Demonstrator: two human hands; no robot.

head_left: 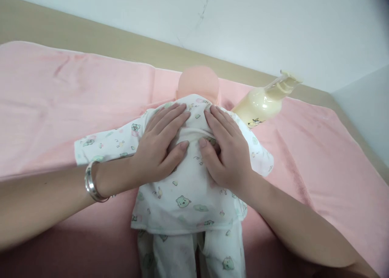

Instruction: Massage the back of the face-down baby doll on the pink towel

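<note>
A baby doll (199, 81) lies face down, its bald head pointing away from me. It wears a white long-sleeved top (188, 197) printed with small green bears, and matching trousers (221, 253). Flat on the left side of its upper back rests my left hand (161, 144), fingers stretched out and thumb apart. My right hand (227, 148) lies the same way on the right side, with a strip of cloth visible between the two thumbs. Both hands touch the top without grasping it. A silver bangle (91, 182) circles my left wrist.
A pink blanket (106, 83) with some creases spreads under the doll. Close to the doll's right-hand sleeve is a pale yellow pump bottle (261, 101). Behind the blanket run a beige table edge (91, 31) and a white wall (258, 31).
</note>
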